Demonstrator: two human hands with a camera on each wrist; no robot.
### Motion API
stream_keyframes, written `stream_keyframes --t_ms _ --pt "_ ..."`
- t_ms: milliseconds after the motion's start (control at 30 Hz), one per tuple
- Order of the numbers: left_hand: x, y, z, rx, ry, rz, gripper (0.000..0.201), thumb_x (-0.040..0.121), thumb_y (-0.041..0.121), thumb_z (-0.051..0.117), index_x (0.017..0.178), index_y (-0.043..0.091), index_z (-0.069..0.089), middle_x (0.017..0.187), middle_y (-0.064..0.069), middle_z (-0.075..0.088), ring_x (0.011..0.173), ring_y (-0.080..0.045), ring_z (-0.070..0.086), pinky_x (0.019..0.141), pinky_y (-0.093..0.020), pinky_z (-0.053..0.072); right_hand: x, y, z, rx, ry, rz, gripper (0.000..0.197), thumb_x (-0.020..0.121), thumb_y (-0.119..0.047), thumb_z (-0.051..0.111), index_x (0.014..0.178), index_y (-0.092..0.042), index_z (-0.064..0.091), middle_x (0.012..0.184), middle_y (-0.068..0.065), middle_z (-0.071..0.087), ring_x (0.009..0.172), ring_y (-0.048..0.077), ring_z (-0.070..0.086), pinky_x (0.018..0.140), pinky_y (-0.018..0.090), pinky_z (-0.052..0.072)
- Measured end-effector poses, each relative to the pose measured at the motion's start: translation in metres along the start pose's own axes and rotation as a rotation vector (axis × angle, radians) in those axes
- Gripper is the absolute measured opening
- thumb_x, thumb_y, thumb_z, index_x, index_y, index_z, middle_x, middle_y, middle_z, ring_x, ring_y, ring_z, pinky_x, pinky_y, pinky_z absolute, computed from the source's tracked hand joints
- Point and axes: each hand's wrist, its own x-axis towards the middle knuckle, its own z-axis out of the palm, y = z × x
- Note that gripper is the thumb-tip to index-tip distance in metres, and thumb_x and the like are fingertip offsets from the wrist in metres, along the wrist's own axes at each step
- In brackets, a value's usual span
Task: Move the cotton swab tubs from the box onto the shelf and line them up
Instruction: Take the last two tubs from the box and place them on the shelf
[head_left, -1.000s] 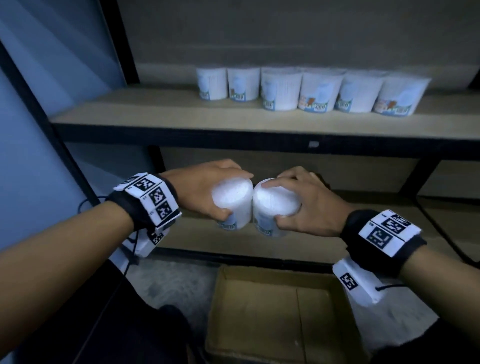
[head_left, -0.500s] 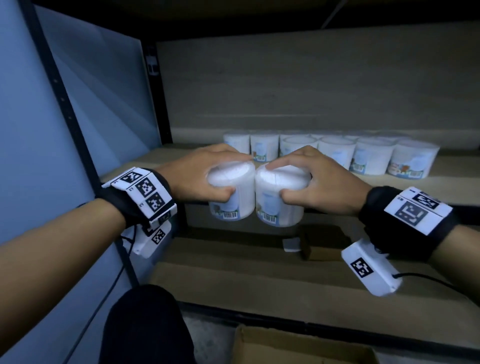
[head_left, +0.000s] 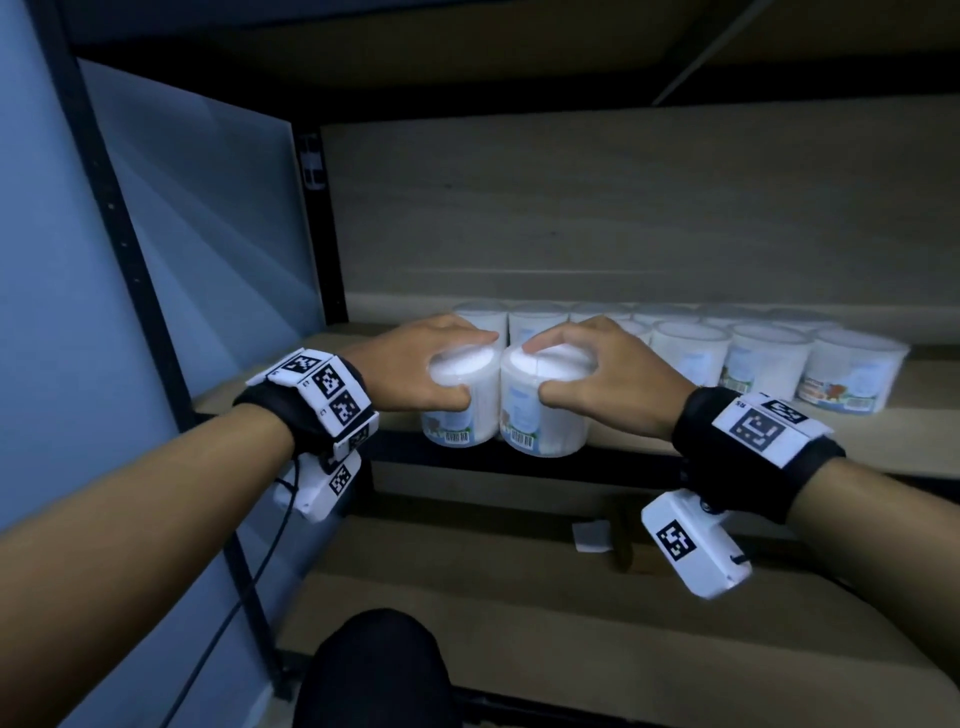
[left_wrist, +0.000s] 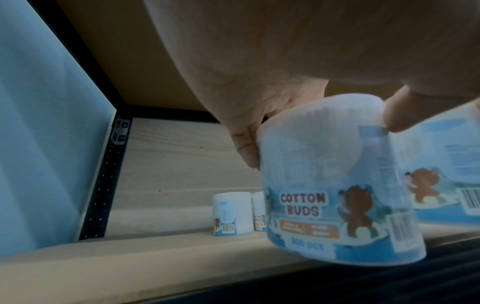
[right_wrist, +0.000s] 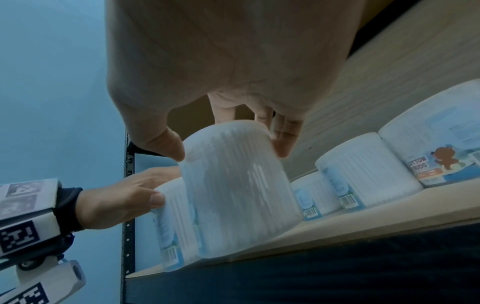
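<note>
Each hand holds one clear tub of white cotton buds with a blue bear label. My left hand (head_left: 415, 371) grips the left tub (head_left: 457, 400) from above, thumb on its near side. My right hand (head_left: 597, 374) grips the right tub (head_left: 543, 410) the same way. The two tubs touch side by side at the front edge of the wooden shelf (head_left: 779, 441). In the left wrist view the left tub (left_wrist: 335, 185) tilts over the shelf edge. The right tub (right_wrist: 239, 189) shows in the right wrist view between thumb and fingers. Several more tubs (head_left: 763, 358) stand in rows further back.
A black upright post (head_left: 322, 234) and a pale blue side panel (head_left: 208, 234) bound the shelf on the left. A lower shelf (head_left: 571, 613) lies beneath with a small white card (head_left: 589, 538) on it. A dark knee (head_left: 374, 670) is at the bottom.
Both hands rose with their tubs from in front of the lower shelf to the upper shelf's front edge. The cardboard box has dropped out of view.
</note>
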Motion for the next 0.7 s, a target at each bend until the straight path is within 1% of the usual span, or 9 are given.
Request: stream_keyframes --t_ms 33,100,133,200,267,367,500,600,700 --pt "0.003 -0.003 0.000 -0.008 -0.003 -0.006 0.083 0.071 0.045 0.062 0.150 0.028 0.044 0.148 0.010 0.042 0.134 -0.001 0.039 0.097 0.005 0.017 0.003 0.002 0.000 -0.002 -0.007 0.003 0.056 0.057 -0.058 0.061 0.112 -0.051 0.063 0.125 -0.008 0.048 0.126 0.014 0.043 0.108 0.036 0.039" --pt "0.009 -0.010 0.000 -0.023 -0.003 -0.012 0.080 0.072 0.042 0.064 0.149 0.030 0.045 0.147 0.011 0.043 0.133 0.000 0.039 0.096 0.007 0.017 0.009 0.006 0.001 -0.011 -0.021 0.003 0.048 0.065 -0.051 0.067 0.113 -0.050 0.063 0.127 -0.008 0.048 0.127 0.014 0.042 0.109 0.036 0.038" --pt "0.012 -0.014 0.001 -0.029 0.000 -0.010 0.080 0.072 0.043 0.064 0.149 0.031 0.046 0.147 0.012 0.044 0.133 0.000 0.039 0.097 0.005 0.018 0.012 0.008 0.002 -0.021 -0.023 -0.003 0.044 0.071 -0.045 0.070 0.114 -0.048 0.063 0.127 -0.008 0.047 0.127 0.013 0.042 0.109 0.034 0.037" --pt "0.016 -0.019 0.003 -0.036 0.004 -0.012 0.078 0.072 0.047 0.064 0.147 0.033 0.047 0.146 0.013 0.045 0.133 0.000 0.041 0.103 -0.003 0.023 0.016 0.014 0.005 -0.041 -0.009 -0.032 0.039 0.078 -0.036 0.072 0.115 -0.046 0.064 0.127 -0.009 0.047 0.126 0.010 0.043 0.107 0.027 0.034" --pt "0.020 -0.025 0.006 -0.070 0.020 -0.014 0.075 0.071 0.052 0.062 0.142 0.033 0.053 0.141 0.013 0.050 0.130 -0.001 0.045 0.107 -0.012 0.030 0.020 0.018 0.009 -0.026 0.019 -0.045 0.035 0.082 -0.033 0.072 0.115 -0.043 0.065 0.125 -0.010 0.047 0.122 0.006 0.044 0.106 0.025 0.036" --pt "0.023 -0.031 0.011 -0.125 0.036 -0.004 0.068 0.070 0.053 0.059 0.135 0.032 0.059 0.133 0.012 0.056 0.123 -0.002 0.052 0.108 -0.022 0.039 0.024 0.023 0.013 0.009 0.046 -0.040 0.031 0.083 -0.033 0.071 0.112 -0.042 0.066 0.123 -0.011 0.048 0.116 0.005 0.047 0.104 0.027 0.040" --pt "0.025 -0.037 0.013 -0.152 0.047 -0.005 0.061 0.073 0.050 0.060 0.132 0.035 0.061 0.130 0.014 0.057 0.123 -0.002 0.052 0.109 -0.029 0.041 0.026 0.026 0.015 -0.007 0.060 -0.037 0.028 0.084 -0.035 0.068 0.110 -0.042 0.066 0.123 -0.012 0.050 0.113 0.005 0.049 0.100 0.025 0.041" --pt "0.023 -0.043 0.014 -0.097 0.067 0.001 0.058 0.076 0.053 0.061 0.132 0.039 0.059 0.131 0.016 0.055 0.125 -0.007 0.050 0.110 -0.038 0.040 0.026 0.026 0.014 -0.104 0.059 -0.032 0.027 0.084 -0.045 0.067 0.111 -0.041 0.064 0.125 -0.014 0.053 0.117 0.008 0.050 0.100 0.027 0.042" --pt "0.017 -0.043 0.020 -0.016 0.146 -0.008 0.055 0.077 0.064 0.060 0.129 0.043 0.060 0.129 0.020 0.055 0.123 -0.008 0.049 0.111 -0.039 0.037 0.024 0.022 0.011 -0.207 0.112 -0.051 0.031 0.081 -0.057 0.066 0.107 -0.042 0.064 0.124 -0.015 0.055 0.119 0.009 0.050 0.102 0.033 0.044"
